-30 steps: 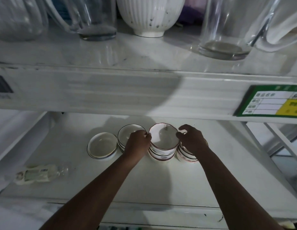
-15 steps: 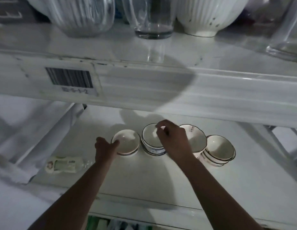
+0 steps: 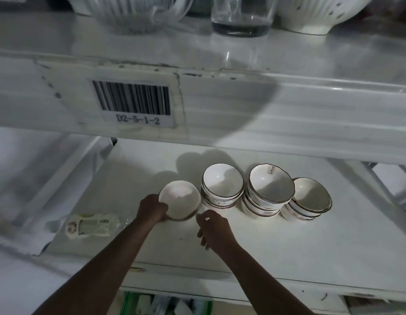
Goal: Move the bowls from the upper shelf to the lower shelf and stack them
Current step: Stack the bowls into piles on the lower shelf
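Note:
On the lower shelf [image 3: 288, 251] stand three short stacks of small white bowls with dark rims: a left stack [image 3: 222, 187], a middle stack [image 3: 269, 189] and a right stack [image 3: 310, 197]. Left of them sits a single shallow white bowl [image 3: 182, 200], tilted slightly. My left hand [image 3: 152, 210] grips its near left rim. My right hand [image 3: 214, 231] hovers just in front of the shallow bowl's right edge, fingers loosely apart, holding nothing.
A small plastic bottle [image 3: 90, 226] lies on its side at the shelf's left. The upper shelf [image 3: 197, 48] carries a glass jug [image 3: 138, 12], a drinking glass [image 3: 241, 17] and a large ribbed white bowl [image 3: 320, 12]. A barcode label [image 3: 131, 102] is on its front edge.
My right hand has come off the left stack and pulled back toward the shelf front. My left hand has closed on the shallow bowl's rim. The view has shifted left and closer.

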### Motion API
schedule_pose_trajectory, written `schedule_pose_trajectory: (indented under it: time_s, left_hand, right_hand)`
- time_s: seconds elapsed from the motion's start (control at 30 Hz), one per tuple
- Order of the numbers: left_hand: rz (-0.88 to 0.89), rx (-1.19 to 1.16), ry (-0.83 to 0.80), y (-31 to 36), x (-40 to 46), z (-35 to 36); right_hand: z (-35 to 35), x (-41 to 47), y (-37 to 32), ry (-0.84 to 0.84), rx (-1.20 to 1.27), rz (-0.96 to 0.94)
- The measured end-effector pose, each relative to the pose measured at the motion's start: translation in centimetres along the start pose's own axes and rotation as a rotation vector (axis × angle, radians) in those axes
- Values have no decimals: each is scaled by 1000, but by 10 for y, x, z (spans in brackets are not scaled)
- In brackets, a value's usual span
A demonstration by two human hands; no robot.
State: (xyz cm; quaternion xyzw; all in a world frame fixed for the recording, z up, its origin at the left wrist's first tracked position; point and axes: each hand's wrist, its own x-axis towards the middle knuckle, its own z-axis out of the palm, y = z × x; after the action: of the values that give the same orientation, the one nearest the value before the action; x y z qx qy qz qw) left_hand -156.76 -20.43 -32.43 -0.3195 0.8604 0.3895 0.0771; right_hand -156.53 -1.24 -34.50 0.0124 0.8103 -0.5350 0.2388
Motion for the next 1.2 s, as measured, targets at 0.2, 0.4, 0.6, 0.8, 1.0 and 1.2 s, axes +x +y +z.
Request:
schedule_pose_trajectory:
  time_s: [0.2, 0.4, 0.6, 0.8, 1.0, 1.2]
  left_hand:
    - [51, 38, -161, -13, -25, 3]
    - [0, -202, -282, -12, -49, 8]
    - [-208, -532, -309, -13, -62, 15]
    - [-149, -530, -338, -14, -68, 19]
    - [-128, -573, -313, -17, -76, 29]
    - [-108, -549, -272, -17, -78, 34]
  right_hand:
    - [-4, 7, -2, 119, -315, 21]
    - [-16, 3, -2, 129, -600, -6]
    - [-26, -5, -13, 97, -616, -49]
    - [-33, -12, -13, 143, -739, -130]
    - [-41, -13, -14, 155, -754, -192]
    - [-46, -19, -6, 189, -736, -243]
